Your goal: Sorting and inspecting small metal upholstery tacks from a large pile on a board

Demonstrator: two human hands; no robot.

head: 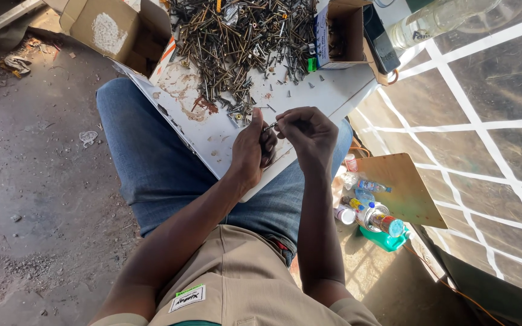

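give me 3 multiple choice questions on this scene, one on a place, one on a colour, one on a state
1. Where does the heap of screws lie?
A. on the white board across the lap
B. on the ground
C. inside the green tub

2. What colour are the trousers over the knees?
A. red
B. blue
C. white

3. What are the hands doing?
A. resting flat on the board
B. both pinching one small screw between them
C. lifting a cardboard box

Answers:
1. A, the pile spreads over the far part of the board.
2. B, blue denim shows beside the board.
3. B, the left hand and right hand meet at the screw above the board.
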